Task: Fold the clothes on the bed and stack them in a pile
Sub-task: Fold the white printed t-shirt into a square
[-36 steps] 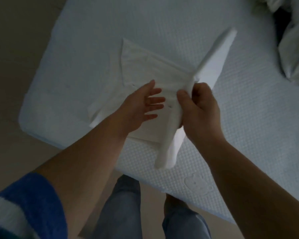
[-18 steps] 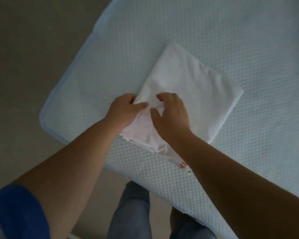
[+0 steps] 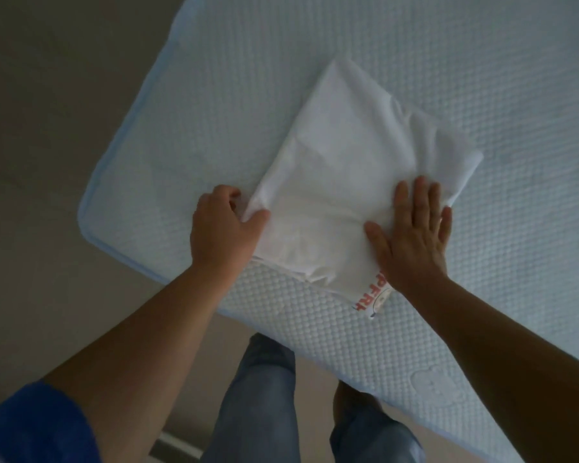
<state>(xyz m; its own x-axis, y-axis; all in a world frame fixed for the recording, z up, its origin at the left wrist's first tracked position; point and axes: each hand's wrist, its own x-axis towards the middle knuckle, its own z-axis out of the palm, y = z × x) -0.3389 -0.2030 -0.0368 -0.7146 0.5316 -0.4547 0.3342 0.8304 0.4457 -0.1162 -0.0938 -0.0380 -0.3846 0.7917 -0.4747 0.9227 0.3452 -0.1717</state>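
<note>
Now 2 hands on a folded white garment [image 3: 345,172].
Left hand [image 3: 224,233] pinches its corner; right hand [image 3: 411,235] presses flat, fingers straight, on the bed [image 3: 234,95].

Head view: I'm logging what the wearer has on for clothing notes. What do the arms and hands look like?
Both forearms are bare. The left arm ends in a pushed-up blue sleeve of soft, fuzzy fabric. No sleeve shows on the right arm. The left hand and right hand wear no gloves; no rings or watch show.
</note>
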